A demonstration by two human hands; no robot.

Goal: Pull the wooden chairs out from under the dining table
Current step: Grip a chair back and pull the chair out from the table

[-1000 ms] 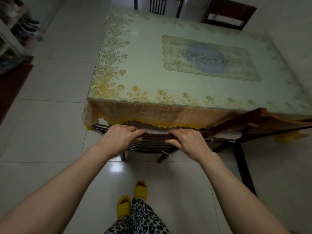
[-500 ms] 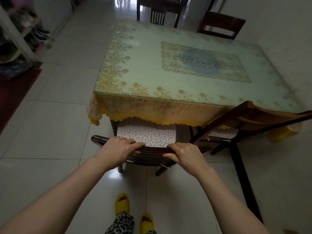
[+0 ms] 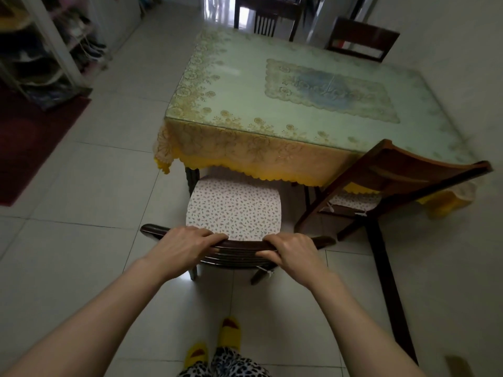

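Presently both hands are closed over the top rail of the nearest wooden chair (image 3: 239, 247): the left hand (image 3: 181, 247) toward the rail's left end, the right hand (image 3: 295, 253) toward its right, fingers curled over the front edge. Just beyond the grip lies the chair's patterned seat cushion (image 3: 234, 210), most of it clear of the dining table (image 3: 272, 99), its far edge beneath the yellow cloth fringe (image 3: 245, 172). Right of the grip, a second chair (image 3: 394, 180) stands angled beside the table corner. Below the grip, yellow slippers (image 3: 230, 333) rest on floor tiles.
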